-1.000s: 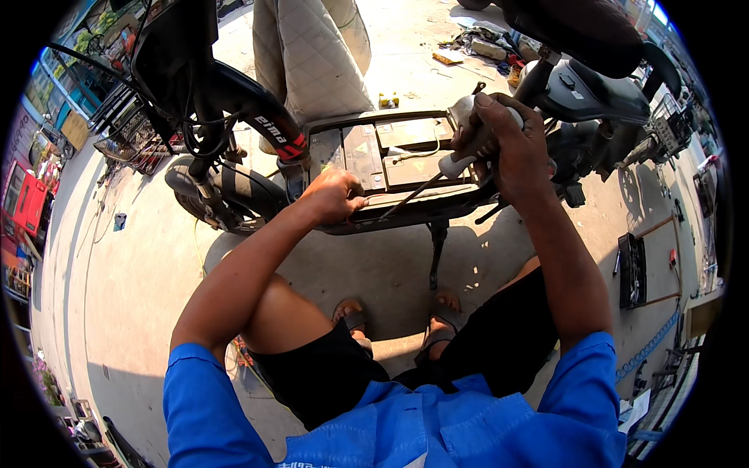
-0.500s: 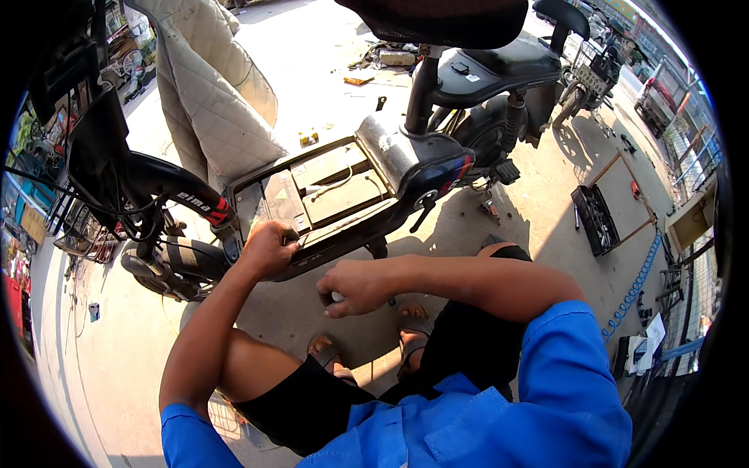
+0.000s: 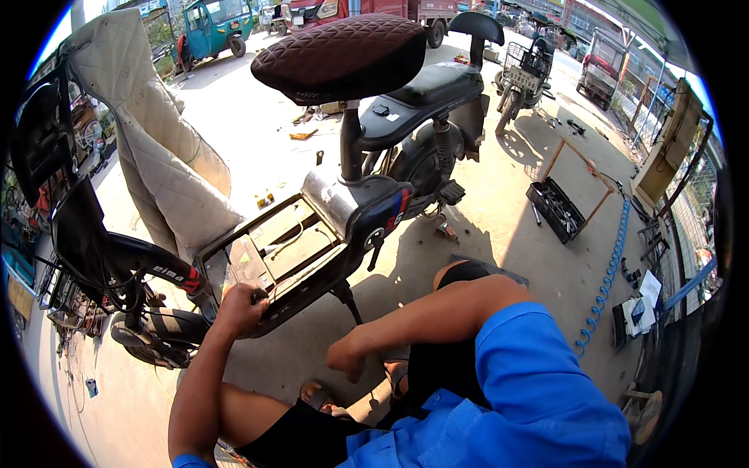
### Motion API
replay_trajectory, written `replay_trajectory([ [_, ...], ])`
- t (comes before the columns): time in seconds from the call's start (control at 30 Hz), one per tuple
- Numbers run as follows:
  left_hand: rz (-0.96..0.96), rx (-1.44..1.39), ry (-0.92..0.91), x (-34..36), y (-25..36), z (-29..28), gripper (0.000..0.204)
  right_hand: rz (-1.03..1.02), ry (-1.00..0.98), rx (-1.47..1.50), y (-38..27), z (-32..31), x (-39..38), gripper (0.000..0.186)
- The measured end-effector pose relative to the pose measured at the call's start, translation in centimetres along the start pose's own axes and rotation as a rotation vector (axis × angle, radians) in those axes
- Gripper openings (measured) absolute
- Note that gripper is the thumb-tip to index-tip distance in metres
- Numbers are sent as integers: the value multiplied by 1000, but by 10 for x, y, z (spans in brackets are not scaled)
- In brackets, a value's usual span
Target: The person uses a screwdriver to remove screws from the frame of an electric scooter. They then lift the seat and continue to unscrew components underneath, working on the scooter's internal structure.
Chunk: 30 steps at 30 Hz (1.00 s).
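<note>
An electric scooter (image 3: 367, 204) stands in front of me, its footboard compartment (image 3: 335, 255) uncovered. Inside lie flat battery blocks (image 3: 248, 261) and a pale cable (image 3: 290, 240). My left hand (image 3: 242, 310) rests at the compartment's near left edge, fingers curled and pressed together; whatever they may hold is hidden. Lower down, between the scooter and my feet, my right hand (image 3: 347, 360) hangs with fingers bent in, apart from the scooter. Its fingertips are turned out of sight, so its contents do not show.
A quilted cover (image 3: 160, 156) drapes at the scooter's front left. To the right lie an open black toolbox (image 3: 559, 209), a framed board (image 3: 577, 175) and a coiled blue hose (image 3: 605, 292). The kickstand (image 3: 348, 303) reaches the ground. Farther back are another scooter (image 3: 521, 82) and a teal three-wheeler (image 3: 214, 31).
My view has tilted up and shifted right, showing the whole seat and vehicles behind. My right hand has dropped toward my feet; a small pale thing seen in it is now hidden. My left hand stays at the edge.
</note>
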<state>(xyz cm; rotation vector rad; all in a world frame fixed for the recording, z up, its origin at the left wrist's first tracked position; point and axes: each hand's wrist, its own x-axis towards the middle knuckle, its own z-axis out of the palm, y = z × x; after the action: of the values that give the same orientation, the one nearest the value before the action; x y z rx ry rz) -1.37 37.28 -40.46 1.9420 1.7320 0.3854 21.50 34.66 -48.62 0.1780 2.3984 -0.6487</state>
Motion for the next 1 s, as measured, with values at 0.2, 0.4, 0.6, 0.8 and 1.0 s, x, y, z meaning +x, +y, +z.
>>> replay_trajectory([
  [0.2,59,-3,12,-4,3,4,21,24,-58,25,-6,15,1,44],
  [0.4,111,109,-24,6,-14,10,22,-24,22,32,-3,44,7,49],
  [0.6,109,140,28,4,-11,13,20,5,-129,108,-31,37,-22,47],
  [0.8,75,127,35,2,4,10,19,114,83,-17,-23,16,-29,51],
  [1.0,84,163,131,3,0,14,18,99,397,37,-22,-27,-62,33],
])
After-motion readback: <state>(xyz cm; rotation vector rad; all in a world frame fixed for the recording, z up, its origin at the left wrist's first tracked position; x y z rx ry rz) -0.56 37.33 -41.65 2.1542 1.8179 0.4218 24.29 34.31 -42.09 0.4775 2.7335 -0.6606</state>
